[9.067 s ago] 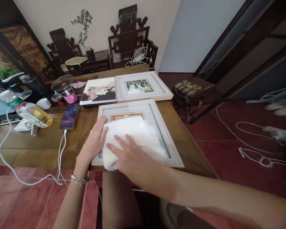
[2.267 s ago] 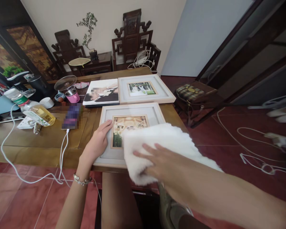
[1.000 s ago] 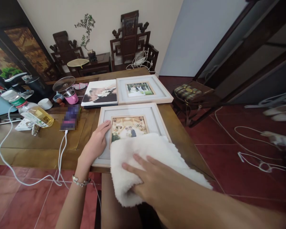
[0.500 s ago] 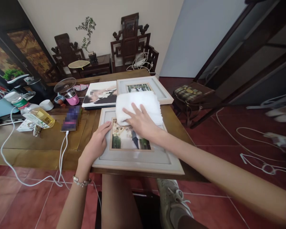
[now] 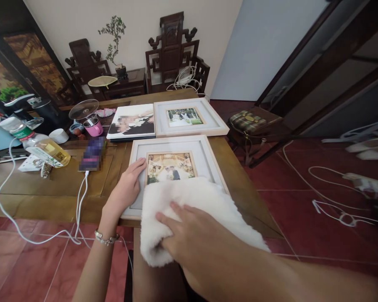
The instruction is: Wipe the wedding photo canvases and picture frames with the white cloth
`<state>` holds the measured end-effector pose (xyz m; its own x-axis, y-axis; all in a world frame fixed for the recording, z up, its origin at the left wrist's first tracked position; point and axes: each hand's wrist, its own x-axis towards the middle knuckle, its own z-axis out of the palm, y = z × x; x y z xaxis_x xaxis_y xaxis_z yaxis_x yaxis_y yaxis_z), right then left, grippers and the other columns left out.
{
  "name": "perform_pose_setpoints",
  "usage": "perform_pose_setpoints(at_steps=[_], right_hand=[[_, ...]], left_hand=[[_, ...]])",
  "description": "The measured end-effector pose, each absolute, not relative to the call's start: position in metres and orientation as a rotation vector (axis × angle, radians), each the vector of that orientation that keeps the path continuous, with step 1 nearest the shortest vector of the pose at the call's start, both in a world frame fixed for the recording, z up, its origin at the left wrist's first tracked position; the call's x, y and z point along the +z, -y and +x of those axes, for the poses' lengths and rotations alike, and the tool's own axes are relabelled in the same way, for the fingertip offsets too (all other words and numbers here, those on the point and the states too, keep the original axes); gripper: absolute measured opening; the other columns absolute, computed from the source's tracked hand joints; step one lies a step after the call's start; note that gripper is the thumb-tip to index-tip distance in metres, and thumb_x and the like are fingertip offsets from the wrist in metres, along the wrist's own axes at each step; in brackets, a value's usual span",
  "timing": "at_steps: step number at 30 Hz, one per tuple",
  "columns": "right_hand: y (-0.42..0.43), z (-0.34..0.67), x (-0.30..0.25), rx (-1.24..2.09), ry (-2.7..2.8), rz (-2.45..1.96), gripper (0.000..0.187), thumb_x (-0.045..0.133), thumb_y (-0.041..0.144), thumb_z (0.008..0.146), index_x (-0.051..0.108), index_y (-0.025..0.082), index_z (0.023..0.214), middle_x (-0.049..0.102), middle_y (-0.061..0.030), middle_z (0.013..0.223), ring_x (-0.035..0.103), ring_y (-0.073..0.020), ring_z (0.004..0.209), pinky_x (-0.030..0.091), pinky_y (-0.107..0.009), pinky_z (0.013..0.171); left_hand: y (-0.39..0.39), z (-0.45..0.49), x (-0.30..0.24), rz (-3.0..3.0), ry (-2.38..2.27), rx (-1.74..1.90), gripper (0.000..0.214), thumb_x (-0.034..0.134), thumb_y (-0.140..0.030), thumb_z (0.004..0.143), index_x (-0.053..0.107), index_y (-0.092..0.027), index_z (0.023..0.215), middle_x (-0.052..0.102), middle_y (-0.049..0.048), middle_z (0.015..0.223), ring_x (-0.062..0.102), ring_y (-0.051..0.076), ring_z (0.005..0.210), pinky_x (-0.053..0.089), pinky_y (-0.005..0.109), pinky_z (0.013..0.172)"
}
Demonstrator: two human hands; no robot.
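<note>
A light wooden photo frame (image 5: 212, 157) lies on the table's near edge, with a wedding photo (image 5: 168, 165) in its middle. My left hand (image 5: 127, 186) grips the frame's left side, fingers along the border. My right hand (image 5: 189, 228) is closed on a fluffy white cloth (image 5: 208, 193), fingers pressed on top and the thumb tucked by its fold. The cloth covers the lower part of the frame and photo and hangs past the near edge.
Behind lie a second framed photo (image 5: 214, 117) and a photo panel (image 5: 132, 121). To the left are a phone (image 5: 93, 155) on a white cable, a bottle (image 5: 50, 147) on its side and a pink mug (image 5: 94, 128). A plaid bag (image 5: 248, 121) sits at the right.
My right hand has pulled the cloth from the frame's far side toward me, past its near edge. The upper photo and the second frame are uncovered. My left hand stays in place.
</note>
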<state>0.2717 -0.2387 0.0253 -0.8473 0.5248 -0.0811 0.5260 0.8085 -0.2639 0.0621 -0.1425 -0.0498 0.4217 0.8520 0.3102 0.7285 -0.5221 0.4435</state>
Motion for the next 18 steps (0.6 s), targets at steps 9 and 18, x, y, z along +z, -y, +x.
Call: perform_pose_setpoints(at_steps=[9,18], right_hand=[[0.131,0.265,-0.010,0.238,-2.870,1.286,0.034,0.048,0.006,0.085,0.069,0.016,0.110,0.038,-0.0106,0.148,0.029,-0.0413,0.135,0.031,-0.056,0.106],[0.124,0.261,-0.006,0.280,-2.784,1.320,0.035,0.049,0.005,0.086,0.069,0.017,0.112,0.035,-0.0120,0.149,0.027,-0.0454,0.134,0.031,-0.063,0.103]], left_hand=[[0.141,0.061,-0.049,2.453,-1.340,0.784,0.059,0.034,0.004,0.077,0.052,-0.015,0.131,0.049,0.0116,0.141,0.041,0.022,0.134,0.033,0.046,0.113],[0.142,0.063,-0.050,2.435,-1.362,0.780,0.059,0.033,0.004,0.077,0.051,-0.012,0.132,0.049,0.0130,0.140,0.041,0.022,0.134,0.032,0.045,0.114]])
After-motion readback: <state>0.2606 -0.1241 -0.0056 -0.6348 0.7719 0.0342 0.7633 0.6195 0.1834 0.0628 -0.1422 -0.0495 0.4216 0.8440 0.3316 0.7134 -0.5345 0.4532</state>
